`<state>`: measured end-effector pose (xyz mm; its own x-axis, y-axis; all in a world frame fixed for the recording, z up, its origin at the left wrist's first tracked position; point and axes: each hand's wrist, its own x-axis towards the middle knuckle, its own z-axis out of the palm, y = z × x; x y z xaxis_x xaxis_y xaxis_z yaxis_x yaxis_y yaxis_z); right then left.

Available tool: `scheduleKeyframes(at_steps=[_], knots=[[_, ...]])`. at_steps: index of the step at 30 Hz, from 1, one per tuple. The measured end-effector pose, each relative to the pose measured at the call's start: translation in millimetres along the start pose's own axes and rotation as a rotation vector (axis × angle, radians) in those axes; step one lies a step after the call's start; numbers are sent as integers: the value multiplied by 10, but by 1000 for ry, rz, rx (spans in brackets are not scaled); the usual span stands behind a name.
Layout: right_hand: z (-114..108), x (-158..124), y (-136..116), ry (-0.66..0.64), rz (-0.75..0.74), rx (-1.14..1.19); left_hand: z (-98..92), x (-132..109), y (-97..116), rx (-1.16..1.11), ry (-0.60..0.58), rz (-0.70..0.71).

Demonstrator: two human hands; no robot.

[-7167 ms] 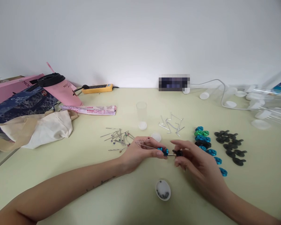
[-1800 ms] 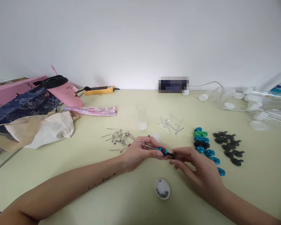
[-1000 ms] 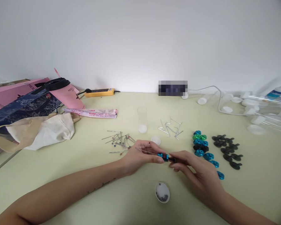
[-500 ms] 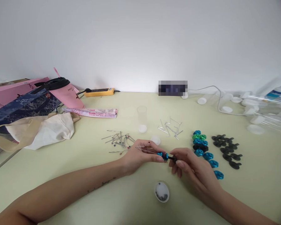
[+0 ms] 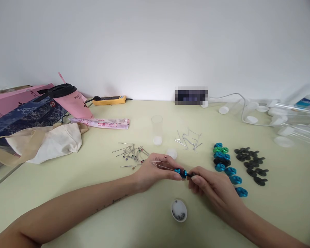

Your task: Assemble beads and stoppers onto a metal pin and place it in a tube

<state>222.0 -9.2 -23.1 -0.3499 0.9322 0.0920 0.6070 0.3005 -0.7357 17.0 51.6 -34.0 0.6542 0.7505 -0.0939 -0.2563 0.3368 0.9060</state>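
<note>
My left hand [image 5: 158, 170] is closed on a small blue metal fitting [image 5: 180, 172], from which thin metal wires run back over the fingers, one tipped with a red bead. At the fitting's right end, my right hand [image 5: 213, 186] pinches a black thumb screw [image 5: 192, 175]; its stem meets the fitting, but how deep it sits cannot be made out. Below the hands lies a white cap [image 5: 177, 206] with tiny dark screws in it. To the right are rows of blue fittings [image 5: 230, 171], with some green and black ones, and several black thumb screws [image 5: 260, 171].
Bead-tipped metal pins [image 5: 130, 153] lie left of the hands, and hex keys [image 5: 187, 139] beyond them. A clear tube [image 5: 157, 129] stands mid-table. A pink cup [image 5: 73, 103], a cloth bag [image 5: 57, 141] and a yellow power strip [image 5: 110, 100] are left; clear tubes [image 5: 297, 119] lie right.
My right fingers have closed in around the head of the black thumb screw, covering more of it. My left hand keeps its hold on the blue fitting, nearly still.
</note>
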Motion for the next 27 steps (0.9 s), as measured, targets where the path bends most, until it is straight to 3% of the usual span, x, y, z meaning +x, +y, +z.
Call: scheduleKeyframes(at_steps=[9, 17, 27], knots=[[71, -6, 54, 203, -65, -45, 14, -5, 25, 16, 6, 4], [23, 1, 6, 143, -18, -84, -16, -9, 4, 16, 19, -29], [51, -14, 54, 193, -72, -80, -6, -5, 18, 22, -6, -18]])
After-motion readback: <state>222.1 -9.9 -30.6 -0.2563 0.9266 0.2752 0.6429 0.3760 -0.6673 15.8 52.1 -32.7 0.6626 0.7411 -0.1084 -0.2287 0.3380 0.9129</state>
